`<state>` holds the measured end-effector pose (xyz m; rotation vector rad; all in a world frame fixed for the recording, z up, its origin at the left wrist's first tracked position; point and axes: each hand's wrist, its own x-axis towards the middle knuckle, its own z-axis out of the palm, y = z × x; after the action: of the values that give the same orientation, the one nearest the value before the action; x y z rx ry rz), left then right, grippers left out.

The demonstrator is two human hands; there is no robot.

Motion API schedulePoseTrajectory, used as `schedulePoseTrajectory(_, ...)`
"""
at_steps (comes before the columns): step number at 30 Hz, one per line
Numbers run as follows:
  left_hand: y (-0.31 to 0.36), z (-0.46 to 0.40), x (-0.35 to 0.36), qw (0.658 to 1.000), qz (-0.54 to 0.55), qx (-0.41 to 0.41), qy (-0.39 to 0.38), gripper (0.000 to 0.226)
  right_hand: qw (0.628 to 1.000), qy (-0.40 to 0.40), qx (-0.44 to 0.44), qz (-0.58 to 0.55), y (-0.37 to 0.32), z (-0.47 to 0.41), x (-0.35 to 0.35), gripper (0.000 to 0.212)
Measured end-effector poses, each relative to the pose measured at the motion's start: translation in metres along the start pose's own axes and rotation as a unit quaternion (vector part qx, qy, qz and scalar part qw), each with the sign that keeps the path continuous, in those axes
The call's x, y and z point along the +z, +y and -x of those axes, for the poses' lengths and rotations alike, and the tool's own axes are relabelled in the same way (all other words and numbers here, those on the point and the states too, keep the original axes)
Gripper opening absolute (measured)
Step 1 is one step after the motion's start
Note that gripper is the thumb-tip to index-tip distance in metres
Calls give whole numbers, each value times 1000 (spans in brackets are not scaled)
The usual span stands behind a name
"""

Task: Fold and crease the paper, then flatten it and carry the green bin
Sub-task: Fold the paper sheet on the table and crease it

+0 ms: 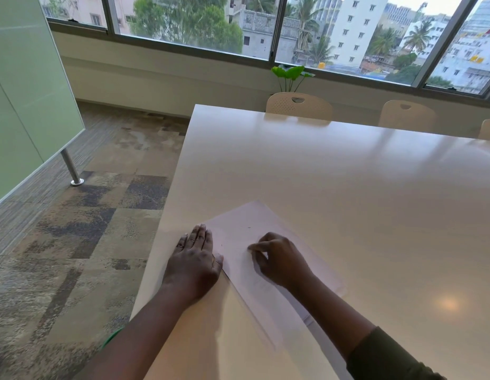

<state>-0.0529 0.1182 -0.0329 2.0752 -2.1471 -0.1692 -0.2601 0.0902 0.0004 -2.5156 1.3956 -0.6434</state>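
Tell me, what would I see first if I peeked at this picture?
Two bare hands working on a pale folded paper sheet at the near corner of a glossy white table. The left hand presses flat on its edge; the right hand curls on top. Behind, big windows show trees and buildings.

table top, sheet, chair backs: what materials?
Table: looks like smooth laminate or a coated board, semi-gloss; it mirrors the windows and a lamp spot. Sheet: thin white matte paper, lying flat, with a faint layered edge near the bottom. Chair backs: probably moulded plastic, cream, with a perforated dot pattern and a cut-out grip.
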Motion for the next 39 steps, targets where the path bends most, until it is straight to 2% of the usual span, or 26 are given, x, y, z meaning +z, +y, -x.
schedulePoseTrajectory(5, 0, 1, -2, 1000, 3, 4, -2, 72, 996, -58, -67, -22, -22, 10, 11, 23)
schedulePoseTrajectory(9, 0, 1, -1, 1000, 9, 6, 5, 72, 1000, -2, -6, 12, -5, 1, 4, 24)
schedulePoseTrajectory(15, 0, 1, -2, 1000, 15, 2, -2, 72, 997, -51, -60, -15, -22, 13, 7, 22)
schedulePoseTrajectory(19, 0, 1, -2, 1000, 18, 1, 4, 72, 1000, 7, -15, 14, -5, 5, 1, 23)
schedulePoseTrajectory(24, 0, 1, -1, 1000, 16, 1, 5, 72, 997, -48, -56, -12, -21, 16, 7, 21)
schedulePoseTrajectory(29, -1, 1, 0, 1000, 18, 0, 4, 71, 999, 20, -6, 28, -6, 9, 7, 20)
schedulePoseTrajectory(33, 0, 1, -1, 1000, 19, 4, -1, 72, 998, -13, -56, -25, -27, 18, 15, 18)
schedulePoseTrajectory(35, -1, 1, -1, 1000, 18, 3, -4, 72, 999, -24, -42, -21, -16, 17, 6, 22)
schedulePoseTrajectory(39, -2, 1, 1, 1000, 15, -1, -4, 71, 999, 34, 27, 30, 13, 8, -3, 21)
